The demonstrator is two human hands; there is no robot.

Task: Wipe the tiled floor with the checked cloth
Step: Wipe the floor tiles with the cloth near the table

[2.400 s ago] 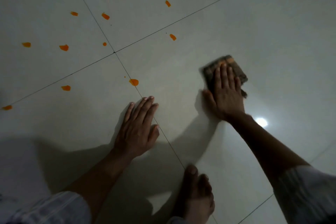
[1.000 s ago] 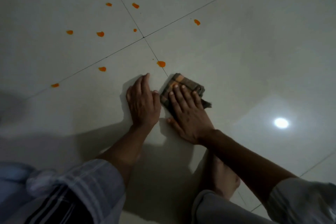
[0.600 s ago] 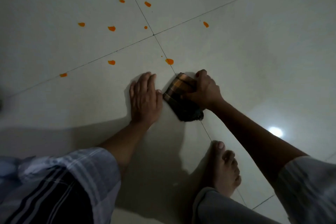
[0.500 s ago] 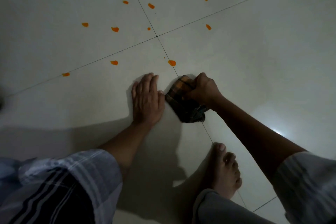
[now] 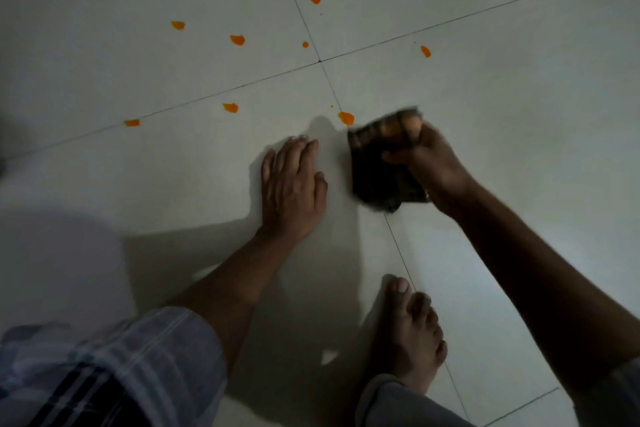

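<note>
Right hand (image 5: 427,163) has its fingers curled round the folded checked cloth (image 5: 379,166), gripping it against the tiled floor (image 5: 519,114), just right of a grout line. Left hand (image 5: 292,189) lies flat on the tile beside it, fingers straight and spread, palm down. One orange spot (image 5: 345,117) sits right at the cloth's far corner (touching or not, hard to say through the blur). A bare foot (image 5: 410,333) rests nearer the camera.

Nine orange spots (image 5: 237,39) dot the tiled floor (image 5: 519,97), from nine o'clock round to one o'clock. One checked cloth (image 5: 377,163) sits near centre. Two hands show, and one bare foot (image 5: 408,336) at five o'clock.
</note>
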